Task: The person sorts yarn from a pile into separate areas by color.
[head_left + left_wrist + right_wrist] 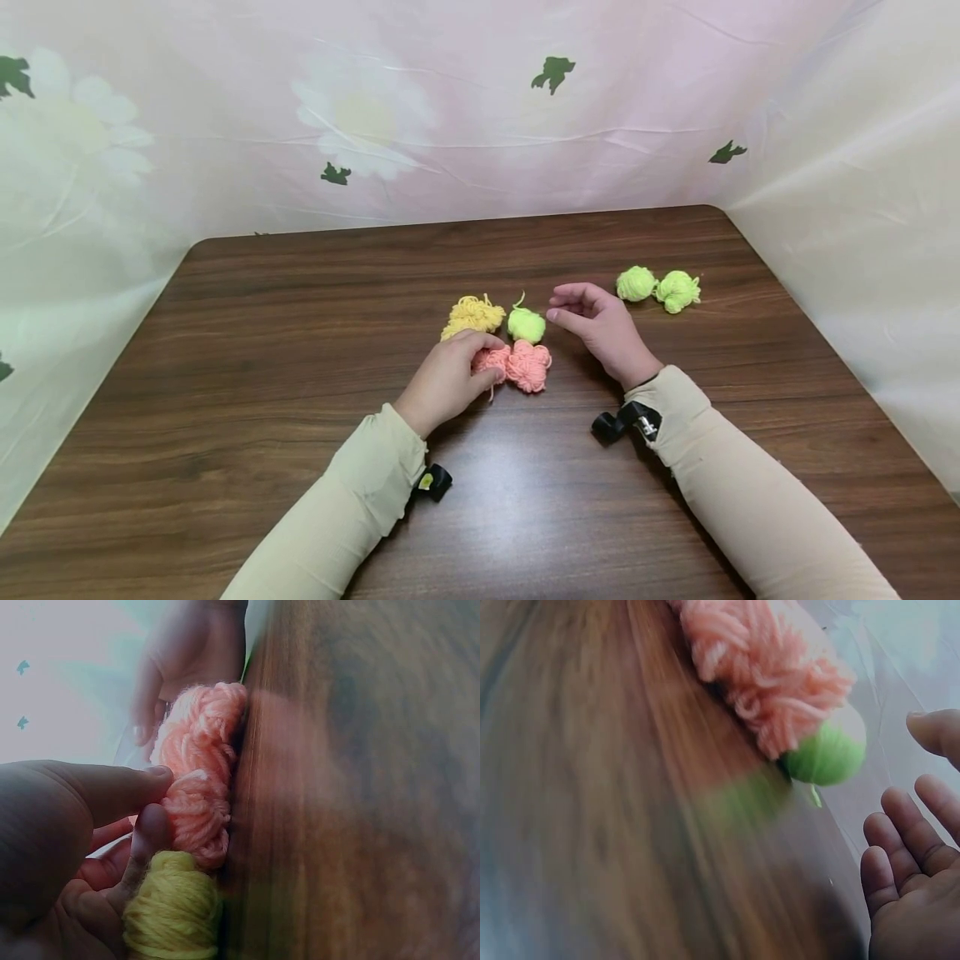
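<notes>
My left hand (450, 377) pinches the left one of two coral-pink yarn bundles (491, 360) between thumb and fingertips. Pressed against its right side is the other pink yarn bundle (529, 368). Behind them lie a loopy yellow yarn bundle (472, 314) and a small light-green yarn ball (527, 326) with a loose tail. The left wrist view has the yellow yarn (172, 907) just below my fingers. To the right of the green ball my right hand (602, 329) hovers with fingers relaxed and apart, holding nothing; the right wrist view shows its bare palm (922, 900).
Two more light-green yarn balls, one round (636, 283) and one looser (678, 291), lie side by side beyond my right hand. All rest on a dark wooden table (262, 375). Pale floral curtains (465, 125) hang behind the table and at its sides.
</notes>
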Demonstrator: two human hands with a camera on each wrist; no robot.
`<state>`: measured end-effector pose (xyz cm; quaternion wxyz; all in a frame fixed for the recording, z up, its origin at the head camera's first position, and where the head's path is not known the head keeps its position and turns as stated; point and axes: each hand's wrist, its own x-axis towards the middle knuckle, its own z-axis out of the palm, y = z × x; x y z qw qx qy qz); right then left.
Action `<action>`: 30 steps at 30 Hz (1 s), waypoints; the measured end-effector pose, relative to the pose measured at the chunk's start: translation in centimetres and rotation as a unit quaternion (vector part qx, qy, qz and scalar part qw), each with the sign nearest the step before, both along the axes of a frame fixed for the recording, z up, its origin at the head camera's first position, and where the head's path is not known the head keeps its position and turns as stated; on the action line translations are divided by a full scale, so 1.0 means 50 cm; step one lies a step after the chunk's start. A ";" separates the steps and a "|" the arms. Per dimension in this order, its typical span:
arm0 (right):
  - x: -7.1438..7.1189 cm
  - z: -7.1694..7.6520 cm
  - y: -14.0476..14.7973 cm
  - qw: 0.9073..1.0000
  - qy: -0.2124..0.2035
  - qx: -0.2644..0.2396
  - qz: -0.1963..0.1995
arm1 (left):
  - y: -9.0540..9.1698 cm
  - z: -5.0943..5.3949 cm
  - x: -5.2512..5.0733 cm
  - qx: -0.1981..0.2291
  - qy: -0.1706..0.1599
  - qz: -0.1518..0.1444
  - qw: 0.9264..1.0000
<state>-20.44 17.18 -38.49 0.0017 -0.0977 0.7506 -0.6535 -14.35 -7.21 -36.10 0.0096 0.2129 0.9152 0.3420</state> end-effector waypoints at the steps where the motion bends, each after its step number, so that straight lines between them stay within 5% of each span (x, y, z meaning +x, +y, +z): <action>1: -0.001 -0.001 -0.003 1.000 -0.001 0.000 0.002 | 0.000 0.000 0.000 0.000 0.000 0.000 1.000; 18: -0.007 -0.006 -0.046 1.000 -0.002 0.016 0.027 | 0.001 -0.001 -0.001 -0.001 0.000 -0.002 1.000; 30: -0.007 0.003 -0.047 0.990 -0.012 0.138 0.037 | 0.000 0.000 0.000 0.004 0.000 -0.002 1.000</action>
